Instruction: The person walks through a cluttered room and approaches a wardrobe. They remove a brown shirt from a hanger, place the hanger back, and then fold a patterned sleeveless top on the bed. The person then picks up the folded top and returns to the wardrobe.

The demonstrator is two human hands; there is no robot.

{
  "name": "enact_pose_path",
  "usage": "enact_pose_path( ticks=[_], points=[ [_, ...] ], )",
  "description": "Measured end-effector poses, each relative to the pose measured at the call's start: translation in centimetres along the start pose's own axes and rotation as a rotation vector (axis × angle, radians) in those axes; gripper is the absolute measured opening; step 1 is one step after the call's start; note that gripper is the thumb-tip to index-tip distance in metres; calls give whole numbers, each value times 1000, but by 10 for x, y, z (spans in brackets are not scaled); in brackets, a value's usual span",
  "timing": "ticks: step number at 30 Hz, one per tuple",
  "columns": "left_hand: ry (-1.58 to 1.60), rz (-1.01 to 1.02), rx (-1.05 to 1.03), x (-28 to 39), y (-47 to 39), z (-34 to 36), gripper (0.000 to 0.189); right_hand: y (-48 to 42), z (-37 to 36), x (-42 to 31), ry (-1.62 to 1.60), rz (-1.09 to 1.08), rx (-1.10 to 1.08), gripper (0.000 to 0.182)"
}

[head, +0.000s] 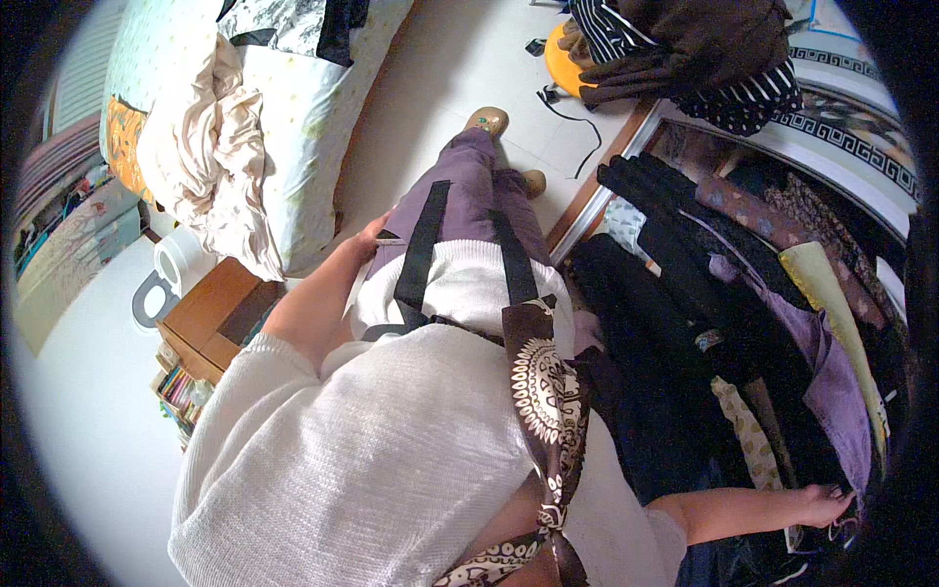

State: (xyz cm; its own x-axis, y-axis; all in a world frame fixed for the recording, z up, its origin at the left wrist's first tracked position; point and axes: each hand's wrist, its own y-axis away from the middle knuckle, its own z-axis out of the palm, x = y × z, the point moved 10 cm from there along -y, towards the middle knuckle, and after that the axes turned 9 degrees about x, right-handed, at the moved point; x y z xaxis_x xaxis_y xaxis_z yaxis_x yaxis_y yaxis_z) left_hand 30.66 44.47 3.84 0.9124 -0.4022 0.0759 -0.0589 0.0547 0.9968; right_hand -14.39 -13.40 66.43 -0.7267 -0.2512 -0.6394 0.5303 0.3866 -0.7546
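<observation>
My right hand [832, 506] reaches far out to the right among hanging clothes. Its fingers close at the lower end of a purple garment [843, 422], with what look like wire hanger hooks [843, 530] just below. Beside that garment hang a pale yellow one [829, 282], several black garments [645, 352] and a patterned cream cloth [744, 425]. My left hand [374, 236] rests by my hip, against purple trousers [451, 198]. A small dark pointed thing [389, 237] shows at its fingers; whether it is held is hidden.
A bed [315, 110] with a crumpled cream cloth [213, 161] stands at the upper left. Dark clothes [682, 51] are heaped over a yellow stool [563, 62]. A black cord [596, 136] trails on the floor beside the wardrobe's sill [587, 216]. Behind my left arm is a wooden cabinet [202, 308].
</observation>
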Motion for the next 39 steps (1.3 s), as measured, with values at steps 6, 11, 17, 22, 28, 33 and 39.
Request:
enact_pose_path(
  ticks=[6,11,17,22,28,33,39],
  points=[
    [-162,58,76,2,-26,-21,45,-12,4,9,23,-11,-70,21],
    [-80,82,1,-10,-70,-37,46,-19,2,26,-121,178,36,23],
    [-211,192,82,-2,-85,-48,47,-8,7,17,-82,154,17,24],
    [-348,134,42,17,-52,-28,37,-13,15,23,-58,177,-32,25],
    [-411,86,100,35,-24,-15,43,9,14,6,-118,204,56,16],
    [-496,108,18,38,-33,-13,65,-20,16,25,-44,63,-7,20],
    [-606,84,105,54,-22,-14,57,-12,7,31,-51,172,84,21]
  ],
)
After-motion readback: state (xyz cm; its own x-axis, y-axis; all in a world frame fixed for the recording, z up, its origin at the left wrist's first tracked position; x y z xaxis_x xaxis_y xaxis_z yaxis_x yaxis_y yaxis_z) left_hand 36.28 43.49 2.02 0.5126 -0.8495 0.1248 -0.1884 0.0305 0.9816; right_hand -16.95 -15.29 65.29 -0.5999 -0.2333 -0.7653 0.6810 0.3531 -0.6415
